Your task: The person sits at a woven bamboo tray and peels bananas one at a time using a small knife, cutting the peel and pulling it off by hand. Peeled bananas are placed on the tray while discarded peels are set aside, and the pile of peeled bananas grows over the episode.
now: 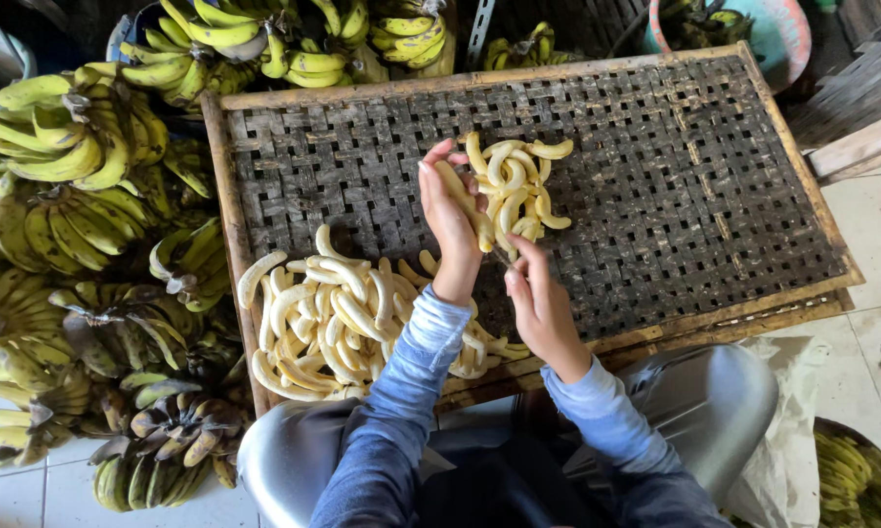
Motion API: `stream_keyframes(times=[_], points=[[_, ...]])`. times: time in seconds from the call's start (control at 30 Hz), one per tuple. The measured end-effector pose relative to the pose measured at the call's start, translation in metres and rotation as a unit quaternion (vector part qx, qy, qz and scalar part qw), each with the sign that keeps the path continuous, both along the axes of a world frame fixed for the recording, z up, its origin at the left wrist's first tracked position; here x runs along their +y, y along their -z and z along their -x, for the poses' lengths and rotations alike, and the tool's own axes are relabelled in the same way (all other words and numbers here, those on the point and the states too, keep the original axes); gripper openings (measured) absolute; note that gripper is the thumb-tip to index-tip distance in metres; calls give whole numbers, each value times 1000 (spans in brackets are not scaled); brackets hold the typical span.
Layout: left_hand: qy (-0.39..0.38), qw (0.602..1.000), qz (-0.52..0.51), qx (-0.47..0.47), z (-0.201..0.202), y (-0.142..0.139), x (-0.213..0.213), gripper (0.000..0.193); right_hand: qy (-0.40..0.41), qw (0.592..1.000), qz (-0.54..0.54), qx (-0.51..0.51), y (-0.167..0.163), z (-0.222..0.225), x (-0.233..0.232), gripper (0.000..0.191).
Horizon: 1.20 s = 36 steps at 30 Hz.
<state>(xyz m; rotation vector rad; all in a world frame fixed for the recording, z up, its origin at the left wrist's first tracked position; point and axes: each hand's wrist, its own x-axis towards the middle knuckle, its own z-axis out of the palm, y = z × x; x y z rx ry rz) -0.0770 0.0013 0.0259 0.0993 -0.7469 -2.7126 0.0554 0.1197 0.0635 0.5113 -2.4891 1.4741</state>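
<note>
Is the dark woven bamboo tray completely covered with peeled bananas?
No: the dark woven bamboo tray carries only two heaps of pale peeled bananas, and its right half is bare.

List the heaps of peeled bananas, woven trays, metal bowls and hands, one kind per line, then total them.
Heaps of peeled bananas: 2, the near heap and the far heap
Woven tray: 1
Metal bowl: 1
Hands: 2, left hand, right hand
Total: 6

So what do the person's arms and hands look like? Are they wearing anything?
Both arms are covered by long sleeves of faded blue, denim-like cloth, the left sleeve and the right sleeve ending at the wrists with slightly lighter cuffs. The left hand and the right hand are bare: no gloves, and no rings, watch or bracelets that I can see.
</note>
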Motion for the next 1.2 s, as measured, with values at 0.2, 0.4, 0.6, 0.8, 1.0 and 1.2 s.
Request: stream_keyframes(times=[0.2,0.4,0.6,0.8,1.0,1.2], points=[[-34,998,43,-28,-10,-21,-6,39,30,990,-129,-40,-15,-5,-7,44],[-51,996,62,-30,-13,-27,-9,39,18,990,-132,47,-11,-4,-9,41],[13,998,38,-42,-11,-23,-9,33,17,983,-148,110,-4,2,-5,39],[170,982,-48,-66,-5,-5,-6,27,23,983,-156,90,3,13,-2,42],[241,964,-104,-47,9,28,0,21,43,983,-173,51,9,25,0,44],[272,943,-183,-60,20,60,14,23,32,967,-193,165,18,42,5,43]])
